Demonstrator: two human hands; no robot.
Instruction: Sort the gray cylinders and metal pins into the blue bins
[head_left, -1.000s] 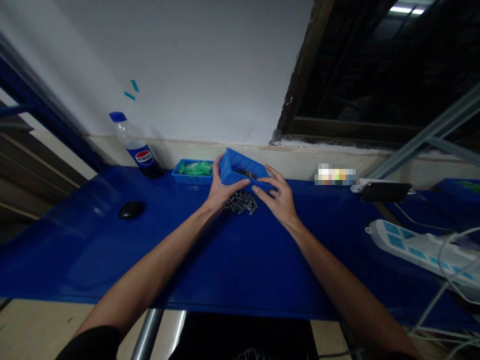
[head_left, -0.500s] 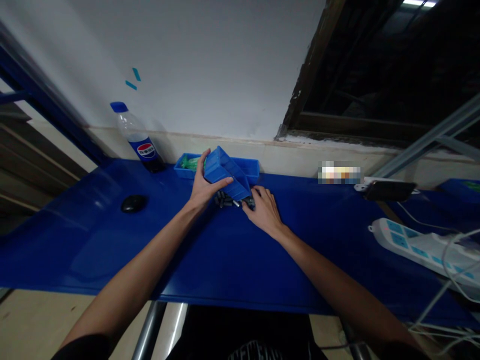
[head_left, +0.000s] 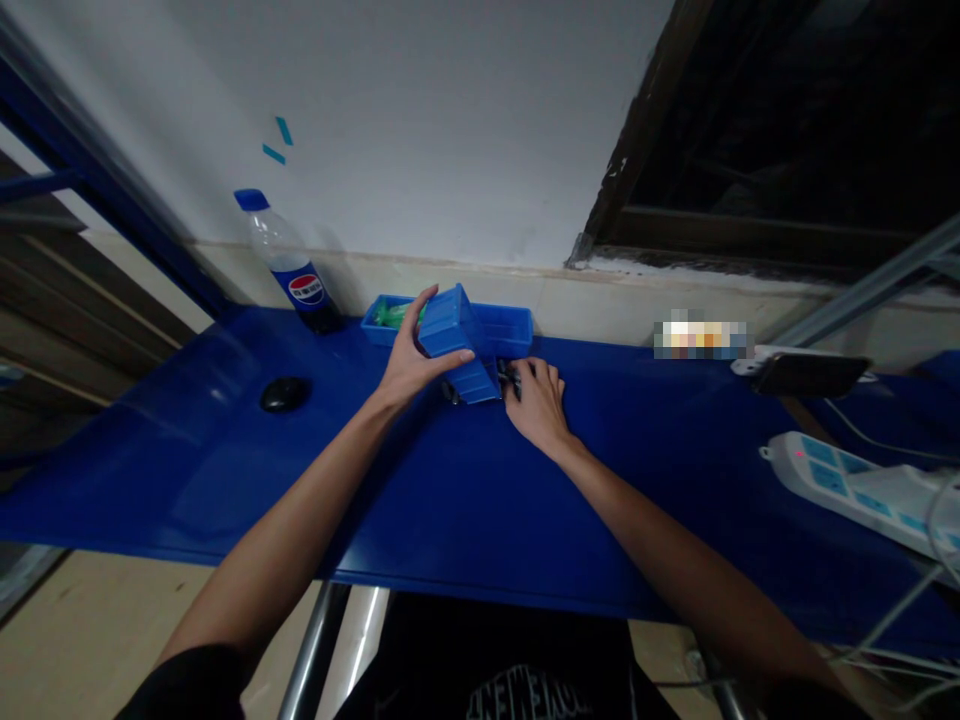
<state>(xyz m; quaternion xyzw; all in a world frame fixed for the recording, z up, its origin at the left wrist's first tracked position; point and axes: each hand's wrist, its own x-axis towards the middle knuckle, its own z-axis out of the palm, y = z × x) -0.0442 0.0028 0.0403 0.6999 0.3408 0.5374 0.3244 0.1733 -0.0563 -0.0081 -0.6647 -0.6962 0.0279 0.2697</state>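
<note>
My left hand grips a small blue plastic bin, thumb on one side and fingers behind. The bin is tipped, its mouth facing right and low over the table. At that mouth my right hand is curled around small dark pieces, partly hidden by its fingers. A few more dark pieces show on the table under the bin's left side. Behind stands a longer blue tray with a green plastic wrapper at its left end.
A cola bottle stands at the back left, with a black computer mouse in front of it. At the right are a phone on a stand and a white power strip with cables. The blue table meets a wall at the back.
The bin has been lowered over the dark pieces, covering most of them. My right hand has closed in at its mouth with dark pieces. The whole view has shifted slightly.
</note>
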